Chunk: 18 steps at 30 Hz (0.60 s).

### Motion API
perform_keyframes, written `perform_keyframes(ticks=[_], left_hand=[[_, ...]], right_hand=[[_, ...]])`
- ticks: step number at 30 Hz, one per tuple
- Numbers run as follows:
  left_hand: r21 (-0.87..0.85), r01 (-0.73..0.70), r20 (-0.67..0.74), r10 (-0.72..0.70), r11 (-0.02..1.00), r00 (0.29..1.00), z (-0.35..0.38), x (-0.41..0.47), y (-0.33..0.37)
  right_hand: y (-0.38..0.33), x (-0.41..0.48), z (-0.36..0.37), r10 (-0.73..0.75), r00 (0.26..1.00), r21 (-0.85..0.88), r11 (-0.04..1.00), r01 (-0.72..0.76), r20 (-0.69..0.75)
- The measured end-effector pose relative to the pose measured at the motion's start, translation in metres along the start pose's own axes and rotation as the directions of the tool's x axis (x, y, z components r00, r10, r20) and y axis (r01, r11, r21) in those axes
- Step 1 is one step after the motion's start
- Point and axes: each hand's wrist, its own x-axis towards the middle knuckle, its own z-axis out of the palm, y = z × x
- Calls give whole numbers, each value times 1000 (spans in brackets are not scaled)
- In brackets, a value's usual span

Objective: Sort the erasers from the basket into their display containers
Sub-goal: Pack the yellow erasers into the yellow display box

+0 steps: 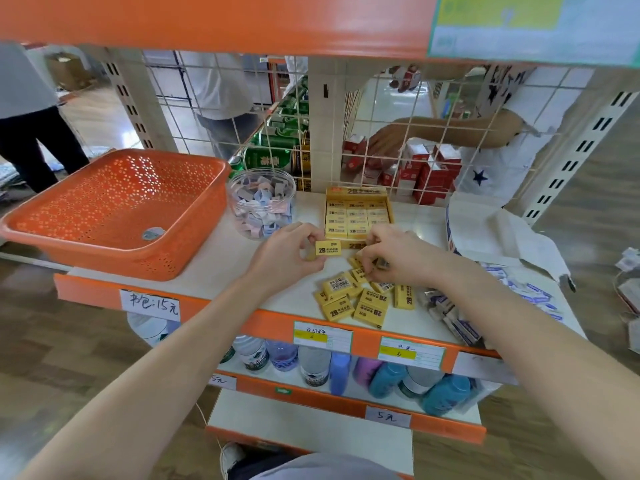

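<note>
Left hand point(289, 252) pinches a yellow black-printed 2B eraser point(328, 248); right hand point(393, 254) apparently grips another.

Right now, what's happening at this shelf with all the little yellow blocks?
A person is sorting erasers on a shop shelf. Their left hand holds one yellow eraser near the yellow display box, which is already partly filled. Their right hand pinches at the loose yellow erasers lying in front of it. The orange basket on the left is nearly empty, a clear jar beside it holds small pastel erasers, and white-and-blue ones lie at the right.
</note>
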Motion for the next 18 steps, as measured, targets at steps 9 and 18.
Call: perform_keyframes(ticks=[9,18], left_hand=[[-15,23,6,-23,1000,1000,1,-3,-3],[-32,8,-14,-9,999,1000,2,-6,-3]], right_hand=[[0,3,-2,-16,999,-20,1000,17,37],[4,-7,-4,44,993,363,932,-2,-109]])
